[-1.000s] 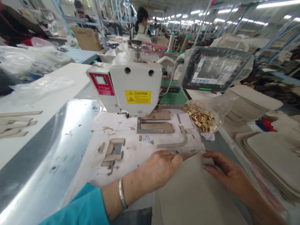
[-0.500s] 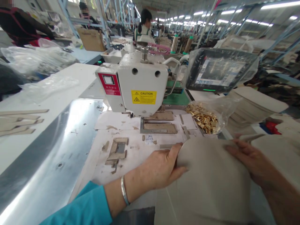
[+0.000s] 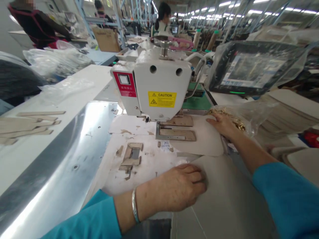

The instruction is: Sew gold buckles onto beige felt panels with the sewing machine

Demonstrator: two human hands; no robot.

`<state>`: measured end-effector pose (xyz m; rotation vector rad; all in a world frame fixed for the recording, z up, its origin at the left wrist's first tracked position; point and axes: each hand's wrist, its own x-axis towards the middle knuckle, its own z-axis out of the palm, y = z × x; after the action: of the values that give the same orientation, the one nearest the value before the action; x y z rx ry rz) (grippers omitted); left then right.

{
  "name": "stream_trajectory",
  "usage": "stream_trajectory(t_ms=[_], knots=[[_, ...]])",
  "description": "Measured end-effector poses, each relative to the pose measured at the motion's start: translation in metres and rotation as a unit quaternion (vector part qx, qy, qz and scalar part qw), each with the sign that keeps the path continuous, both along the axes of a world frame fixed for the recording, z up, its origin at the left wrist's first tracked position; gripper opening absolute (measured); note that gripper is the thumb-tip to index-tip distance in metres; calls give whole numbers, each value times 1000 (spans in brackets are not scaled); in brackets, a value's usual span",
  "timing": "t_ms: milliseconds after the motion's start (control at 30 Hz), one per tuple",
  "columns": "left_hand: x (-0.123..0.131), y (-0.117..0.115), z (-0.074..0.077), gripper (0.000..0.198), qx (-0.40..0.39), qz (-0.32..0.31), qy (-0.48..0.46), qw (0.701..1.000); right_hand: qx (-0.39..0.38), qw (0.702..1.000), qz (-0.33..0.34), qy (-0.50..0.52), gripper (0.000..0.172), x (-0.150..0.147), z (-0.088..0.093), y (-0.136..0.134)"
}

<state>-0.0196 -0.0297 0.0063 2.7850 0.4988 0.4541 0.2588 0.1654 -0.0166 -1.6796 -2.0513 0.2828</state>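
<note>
A pale beige panel [image 3: 209,146] lies under the metal clamp [image 3: 158,131] of the white sewing machine [image 3: 161,79]. My right hand [image 3: 220,123] rests at that panel's upper right edge, fingers reaching over it beside the bag of gold metal pieces [image 3: 239,124]. Nearer me, my left hand [image 3: 183,187] is bent over the left edge of a larger grey-beige sheet [image 3: 231,196]; its fingertips are hidden, so whether it grips the sheet cannot be made out.
A brown template with a square opening [image 3: 131,156] is on the white work surface. Beige strips [image 3: 41,118] lie at the left. A plastic-wrapped screen [image 3: 254,69] stands at the right, above stacked panels [image 3: 286,109]. People sit at the back.
My right hand has moved forward and left to the machine, and a panel now lies at the clamp. My left hand has shifted slightly down and its fingers have curled. The view has turned slightly.
</note>
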Motion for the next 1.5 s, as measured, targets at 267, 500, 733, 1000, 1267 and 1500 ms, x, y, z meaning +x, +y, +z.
stream_trajectory(t_ms=[267, 500, 733, 1000, 1267, 1500], knots=[[-30, -6, -30, 65, 5, 303, 47, 952, -22, 1000, -2, -19, 26, -42, -12, 16], [-28, -6, -35, 65, 41, 329, 81, 940, -35, 999, 6, -34, 27, -46, -9, 12], [-30, -5, -38, 61, 51, 339, 81, 936, 30, 997, -28, -59, 40, -55, -6, 3], [-36, 8, -38, 44, 42, 303, 64, 950, 86, 975, 190, -70, 55, -15, 9, -103], [-34, 8, -37, 45, 43, 296, 85, 950, 25, 964, 219, -150, 46, -7, -10, -166], [-33, 9, -36, 44, 41, 301, 94, 948, 20, 961, 197, -194, 47, -12, -5, -165]])
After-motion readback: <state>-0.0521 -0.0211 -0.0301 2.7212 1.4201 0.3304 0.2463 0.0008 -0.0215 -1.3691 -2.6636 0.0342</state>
